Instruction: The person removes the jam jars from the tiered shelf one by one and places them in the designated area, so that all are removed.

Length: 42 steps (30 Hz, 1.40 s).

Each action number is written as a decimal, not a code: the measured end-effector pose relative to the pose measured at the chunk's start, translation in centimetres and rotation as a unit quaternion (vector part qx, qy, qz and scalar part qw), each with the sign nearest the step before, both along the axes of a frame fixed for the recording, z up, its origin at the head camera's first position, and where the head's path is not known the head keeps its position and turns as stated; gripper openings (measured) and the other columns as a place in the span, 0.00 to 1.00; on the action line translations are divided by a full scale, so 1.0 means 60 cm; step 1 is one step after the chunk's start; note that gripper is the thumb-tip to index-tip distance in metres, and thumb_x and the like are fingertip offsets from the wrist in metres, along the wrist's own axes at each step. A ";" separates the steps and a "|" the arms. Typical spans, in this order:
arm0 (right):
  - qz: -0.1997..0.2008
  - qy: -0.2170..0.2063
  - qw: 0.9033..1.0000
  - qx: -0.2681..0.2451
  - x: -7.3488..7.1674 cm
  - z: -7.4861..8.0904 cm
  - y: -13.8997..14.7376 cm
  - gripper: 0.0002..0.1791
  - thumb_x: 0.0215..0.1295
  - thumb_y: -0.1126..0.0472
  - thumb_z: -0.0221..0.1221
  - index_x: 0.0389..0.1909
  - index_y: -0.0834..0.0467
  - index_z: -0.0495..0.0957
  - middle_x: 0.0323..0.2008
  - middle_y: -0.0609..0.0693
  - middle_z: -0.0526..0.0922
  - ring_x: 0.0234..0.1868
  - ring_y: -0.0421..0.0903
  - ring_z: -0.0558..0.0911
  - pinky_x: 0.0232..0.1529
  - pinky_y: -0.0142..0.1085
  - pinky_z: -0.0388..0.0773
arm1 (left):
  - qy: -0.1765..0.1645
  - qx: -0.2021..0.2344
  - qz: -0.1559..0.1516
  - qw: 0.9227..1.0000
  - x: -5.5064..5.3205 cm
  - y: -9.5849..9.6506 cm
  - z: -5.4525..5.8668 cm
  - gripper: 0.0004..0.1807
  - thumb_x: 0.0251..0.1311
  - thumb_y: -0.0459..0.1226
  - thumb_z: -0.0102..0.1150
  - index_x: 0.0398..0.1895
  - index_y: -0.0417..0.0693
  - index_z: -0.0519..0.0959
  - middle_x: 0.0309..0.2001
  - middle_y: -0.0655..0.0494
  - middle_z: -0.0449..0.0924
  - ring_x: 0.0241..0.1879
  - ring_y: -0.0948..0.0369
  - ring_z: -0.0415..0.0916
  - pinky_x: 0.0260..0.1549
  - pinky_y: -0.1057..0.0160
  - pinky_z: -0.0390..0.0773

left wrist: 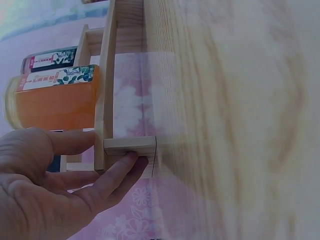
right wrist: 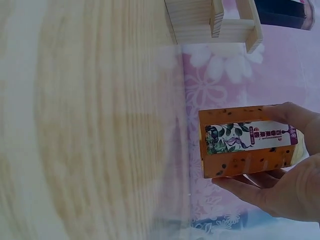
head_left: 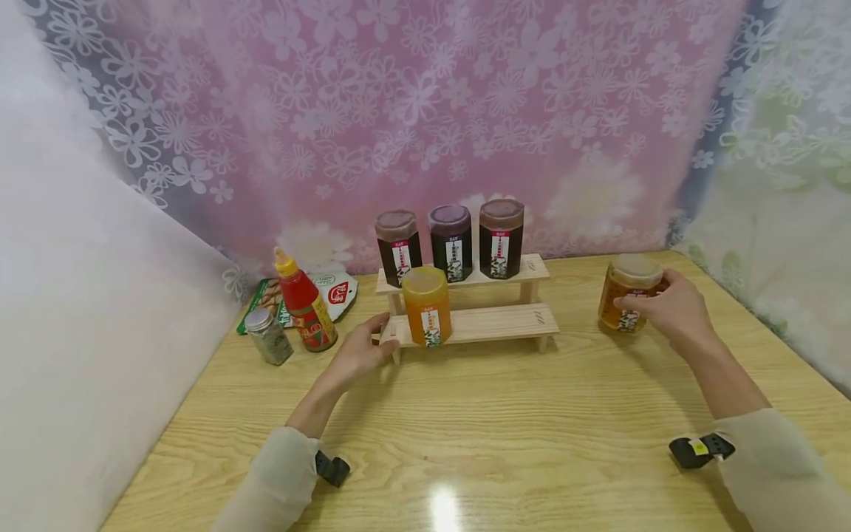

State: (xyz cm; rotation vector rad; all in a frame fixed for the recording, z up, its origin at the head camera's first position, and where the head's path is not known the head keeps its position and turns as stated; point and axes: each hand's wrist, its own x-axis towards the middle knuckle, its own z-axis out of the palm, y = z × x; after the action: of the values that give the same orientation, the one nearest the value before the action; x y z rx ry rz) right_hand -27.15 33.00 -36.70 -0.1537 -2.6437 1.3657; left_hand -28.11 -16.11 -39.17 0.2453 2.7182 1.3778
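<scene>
My left hand [head_left: 359, 353] grips the left end of the two-tier wooden rack [head_left: 492, 324], thumb on one side of the lower shelf and fingers on the other. On that shelf, close to the hand, stands an orange jar with a yellow lid [head_left: 427, 309]. Off to the right, my right hand [head_left: 677, 307] holds an amber jam jar with dark specks [right wrist: 250, 137], thumb and fingers on opposite sides. The jar is upright, and the right wrist view shows a gap between its base and the tabletop. Dark jars [head_left: 452, 244] line the upper shelf.
Left of the rack stand a red sauce bottle [head_left: 306, 310] with a yellow cap and a small spice jar [head_left: 269, 338]. Behind them lies a green and white packet [head_left: 335, 292]. A flowered cloth [head_left: 425, 133] hangs along the table's back edge.
</scene>
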 end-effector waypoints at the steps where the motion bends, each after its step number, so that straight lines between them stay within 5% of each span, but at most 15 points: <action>1: 0.000 0.001 1.000 -0.003 -0.001 -0.001 0.002 0.49 0.69 0.47 0.68 0.75 0.73 0.54 0.69 0.76 0.64 0.67 0.74 0.66 0.58 0.65 0.70 | 0.000 0.001 -0.001 1.000 0.000 0.000 0.001 0.35 0.73 0.36 0.60 0.80 0.41 0.62 0.69 0.37 0.72 0.54 0.46 0.82 0.46 0.55 0.82; 15: -0.016 -0.004 1.000 -0.011 -0.015 0.000 0.026 0.48 0.71 0.48 0.66 0.75 0.75 0.52 0.68 0.75 0.63 0.66 0.73 0.66 0.51 0.54 0.74 | 0.005 0.007 -0.009 1.000 0.011 -0.002 0.012 0.36 0.74 0.37 0.61 0.81 0.43 0.61 0.70 0.39 0.71 0.53 0.48 0.82 0.44 0.56 0.82; 28: -0.009 -0.016 0.999 -0.036 -0.022 -0.009 0.026 0.52 0.72 0.50 0.65 0.77 0.77 0.46 0.71 0.80 0.56 0.70 0.77 0.60 0.61 0.68 0.66 | -0.003 0.006 -0.005 1.000 0.008 -0.006 0.005 0.36 0.74 0.37 0.61 0.81 0.44 0.61 0.70 0.40 0.71 0.51 0.49 0.83 0.40 0.58 0.81; 42: 0.017 -0.029 0.998 -0.060 -0.022 -0.009 0.032 0.57 0.75 0.48 0.62 0.80 0.73 0.33 0.77 0.78 0.43 0.74 0.76 0.53 0.66 0.68 0.60 | 0.001 -0.009 -0.014 1.000 0.005 -0.007 0.007 0.36 0.74 0.37 0.60 0.81 0.43 0.60 0.74 0.36 0.66 0.55 0.47 0.81 0.43 0.57 0.82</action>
State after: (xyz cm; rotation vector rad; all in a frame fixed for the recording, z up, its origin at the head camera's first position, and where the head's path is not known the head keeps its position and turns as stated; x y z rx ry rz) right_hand -28.46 34.91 -37.24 -0.1664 -2.6230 1.5548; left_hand -27.82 -16.51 -38.78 0.2822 2.7173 1.3463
